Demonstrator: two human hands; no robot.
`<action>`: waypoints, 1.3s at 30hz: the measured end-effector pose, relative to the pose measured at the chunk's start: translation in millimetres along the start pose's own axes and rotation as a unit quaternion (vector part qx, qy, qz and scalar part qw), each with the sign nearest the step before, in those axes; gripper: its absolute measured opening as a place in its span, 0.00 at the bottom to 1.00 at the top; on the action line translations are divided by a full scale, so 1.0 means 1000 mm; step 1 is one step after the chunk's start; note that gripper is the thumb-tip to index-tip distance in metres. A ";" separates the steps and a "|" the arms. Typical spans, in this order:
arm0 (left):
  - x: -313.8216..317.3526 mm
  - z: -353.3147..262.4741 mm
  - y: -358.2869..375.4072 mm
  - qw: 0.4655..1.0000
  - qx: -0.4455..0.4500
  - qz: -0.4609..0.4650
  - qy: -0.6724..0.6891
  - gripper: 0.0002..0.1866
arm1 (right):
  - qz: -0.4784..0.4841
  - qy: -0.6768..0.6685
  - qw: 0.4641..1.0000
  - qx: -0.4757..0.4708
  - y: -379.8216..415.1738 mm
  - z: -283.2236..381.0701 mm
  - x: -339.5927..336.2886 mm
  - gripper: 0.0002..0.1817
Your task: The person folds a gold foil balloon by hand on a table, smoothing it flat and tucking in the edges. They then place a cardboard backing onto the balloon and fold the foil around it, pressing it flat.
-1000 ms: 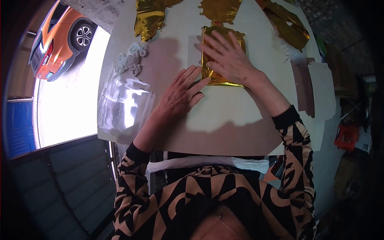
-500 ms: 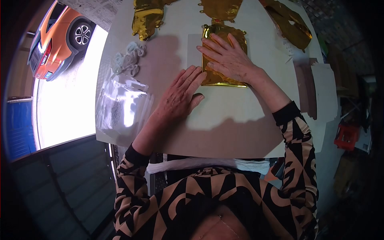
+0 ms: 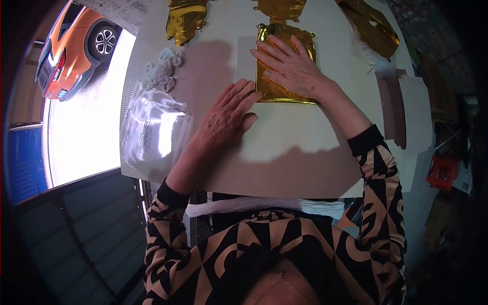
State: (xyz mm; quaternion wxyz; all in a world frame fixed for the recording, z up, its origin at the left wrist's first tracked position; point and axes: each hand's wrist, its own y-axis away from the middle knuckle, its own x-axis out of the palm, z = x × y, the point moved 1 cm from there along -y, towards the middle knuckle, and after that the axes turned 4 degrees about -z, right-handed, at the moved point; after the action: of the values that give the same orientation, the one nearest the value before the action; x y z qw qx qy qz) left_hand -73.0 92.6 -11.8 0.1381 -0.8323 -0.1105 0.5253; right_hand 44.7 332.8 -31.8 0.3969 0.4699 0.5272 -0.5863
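Observation:
A folded gold foil balloon [image 3: 284, 95] lies flat on the table over a pale rectangular sheet [image 3: 246, 53]. Across its upper part rests my right hand [image 3: 295, 68], palm down with the fingers spread. My left hand [image 3: 226, 114] lies flat on the table at the balloon's lower left edge, fingertips beside or just touching the foil, thumb apart. The sheet's remainder is hidden beneath the balloon.
More gold foil balloons lie at the far left [image 3: 185, 23], far middle [image 3: 279, 7] and far right [image 3: 373, 30]. White coiled ties [image 3: 161, 71] and clear plastic bags [image 3: 152, 129] are on the left. Cardboard pieces [image 3: 414, 112] lie along the right edge.
The view has shifted slightly, so the table things sit a little higher. Both hands keep nearly the same places at the balloon.

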 end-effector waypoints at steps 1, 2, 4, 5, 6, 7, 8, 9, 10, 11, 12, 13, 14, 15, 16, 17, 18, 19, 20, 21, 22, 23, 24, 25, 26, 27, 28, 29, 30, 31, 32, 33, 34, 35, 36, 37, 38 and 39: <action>0.000 0.000 0.000 1.000 -0.001 -0.001 0.002 0.29 | 0.001 0.001 1.000 0.001 0.000 0.000 0.000 0.33; 0.000 0.000 0.000 1.000 -0.002 -0.001 0.004 0.29 | 0.001 0.003 1.000 0.002 -0.001 0.000 0.000 0.33; 0.000 0.001 0.001 1.000 0.003 0.000 0.000 0.29 | 0.000 0.002 1.000 -0.001 -0.001 0.000 0.000 0.33; 0.000 0.001 0.001 1.000 0.006 0.000 -0.002 0.29 | 0.001 0.002 1.000 -0.002 0.000 0.000 -0.001 0.33; 0.000 0.001 0.001 1.000 0.010 -0.001 -0.006 0.29 | 0.005 0.002 1.000 -0.002 0.000 0.000 -0.002 0.33; 0.000 0.002 0.000 1.000 0.015 -0.002 -0.009 0.28 | 0.010 0.002 1.000 -0.003 -0.001 0.001 -0.003 0.33; 0.000 0.001 0.000 1.000 0.019 -0.004 -0.013 0.28 | 0.014 0.002 1.000 -0.005 -0.001 0.000 -0.004 0.33; 0.000 0.001 0.000 1.000 0.022 -0.005 -0.016 0.28 | 0.014 0.000 1.000 -0.004 -0.001 0.000 -0.003 0.33; 0.000 0.001 -0.001 0.999 0.025 -0.005 -0.019 0.27 | 0.015 -0.002 1.000 -0.003 -0.001 0.000 -0.002 0.33; 0.000 0.001 -0.001 0.999 0.028 -0.006 -0.021 0.27 | 0.015 -0.005 1.000 -0.002 -0.001 -0.001 -0.002 0.33; 0.000 0.001 -0.001 0.999 0.026 -0.006 -0.020 0.27 | 0.017 -0.006 1.000 -0.004 -0.002 -0.002 -0.001 0.33; 0.000 0.001 -0.001 1.000 0.025 -0.005 -0.018 0.27 | 0.018 -0.007 1.000 -0.006 -0.003 -0.003 -0.004 0.33; 0.000 0.001 -0.001 1.000 0.023 -0.004 -0.016 0.27 | 0.020 -0.008 1.000 -0.008 -0.002 -0.003 -0.005 0.33; -0.001 0.001 0.000 1.000 0.022 -0.003 -0.015 0.27 | 0.007 -0.013 1.000 -0.006 0.000 -0.002 -0.004 0.33; -0.001 0.000 0.000 1.000 0.022 -0.002 -0.015 0.28 | -0.007 -0.016 1.000 -0.005 0.000 -0.003 -0.005 0.33; -0.001 0.001 -0.001 1.000 0.021 -0.002 -0.014 0.28 | -0.021 -0.019 1.000 -0.004 0.000 -0.003 -0.006 0.34; -0.001 0.001 -0.002 1.000 0.023 -0.004 -0.017 0.27 | -0.042 -0.017 0.999 0.002 0.003 -0.006 -0.010 0.34; -0.001 0.000 -0.003 1.000 0.024 -0.006 -0.020 0.27 | -0.063 -0.015 0.998 0.008 0.008 -0.007 -0.021 0.34; -0.001 0.000 -0.002 0.999 0.025 -0.007 -0.023 0.26 | -0.083 -0.013 0.996 0.014 0.015 -0.005 -0.029 0.35; -0.001 0.000 -0.002 1.000 0.020 -0.002 -0.023 0.27 | -0.082 -0.008 0.996 0.026 0.027 -0.003 -0.036 0.36; -0.001 -0.001 -0.001 1.000 0.015 0.002 -0.023 0.27 | -0.082 -0.003 0.996 0.036 0.042 -0.001 -0.044 0.37; -0.002 -0.001 -0.002 1.000 0.012 0.006 -0.024 0.27 | -0.082 0.003 0.996 0.047 0.057 0.002 -0.051 0.38; -0.002 -0.001 -0.002 1.000 0.013 0.005 -0.023 0.27 | -0.082 -0.006 0.994 0.070 0.072 0.005 -0.056 0.38; -0.002 -0.001 -0.002 1.000 0.014 0.003 -0.021 0.27 | -0.083 -0.014 0.992 0.092 0.089 0.010 -0.057 0.38; -0.001 0.000 -0.002 1.000 0.015 0.002 -0.019 0.26 | -0.084 -0.022 0.990 0.113 0.103 0.014 -0.057 0.38; -0.002 0.000 -0.002 1.000 0.015 0.001 -0.019 0.26 | -0.103 -0.036 0.985 0.135 0.114 0.017 -0.055 0.37; -0.003 0.000 -0.002 1.000 0.016 0.001 -0.019 0.26 | -0.121 -0.050 0.979 0.157 0.124 0.021 -0.053 0.35; -0.003 -0.001 -0.002 1.000 0.017 0.002 -0.019 0.26 | -0.139 -0.064 0.972 0.180 0.132 0.024 -0.052 0.34; -0.003 -0.002 -0.002 1.000 0.019 0.000 -0.018 0.25 | -0.145 -0.056 0.972 0.176 0.137 0.028 -0.050 0.32; -0.003 -0.002 -0.002 1.000 0.021 -0.001 -0.019 0.25 | -0.152 -0.048 0.972 0.171 0.137 0.034 -0.052 0.30; -0.003 -0.002 -0.002 1.000 0.023 -0.003 -0.020 0.25 | -0.160 -0.040 0.972 0.165 0.136 0.038 -0.052 0.29; -0.004 -0.002 -0.002 0.999 0.027 -0.005 -0.021 0.25 | -0.166 -0.045 0.970 0.172 0.135 0.040 -0.052 0.27; -0.004 -0.002 -0.002 0.999 0.030 -0.008 -0.021 0.24 | -0.171 -0.050 0.967 0.180 0.135 0.043 -0.051 0.26; -0.004 -0.002 -0.001 0.999 0.034 -0.010 -0.021 0.24 | -0.177 -0.054 0.965 0.188 0.135 0.046 -0.051 0.25; -0.003 -0.001 -0.001 0.999 0.038 -0.011 -0.021 0.24 | -0.185 -0.056 0.963 0.186 0.135 0.049 -0.052 0.24; -0.003 0.000 0.000 0.999 0.042 -0.013 -0.021 0.24 | -0.194 -0.058 0.962 0.184 0.136 0.051 -0.052 0.23; -0.002 0.001 0.000 0.999 0.045 -0.015 -0.021 0.23 | -0.202 -0.060 0.960 0.182 0.136 0.053 -0.053 0.22; -0.002 0.001 0.000 0.998 0.052 -0.025 -0.018 0.23 | -0.208 -0.066 0.959 0.179 0.137 0.056 -0.053 0.21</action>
State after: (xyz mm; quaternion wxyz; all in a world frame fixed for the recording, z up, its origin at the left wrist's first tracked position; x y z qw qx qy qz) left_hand -74.9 92.3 -11.0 0.1926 -0.8112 -0.1065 0.5418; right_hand 181.5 258.5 -13.8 0.2096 0.3739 0.4722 -0.7702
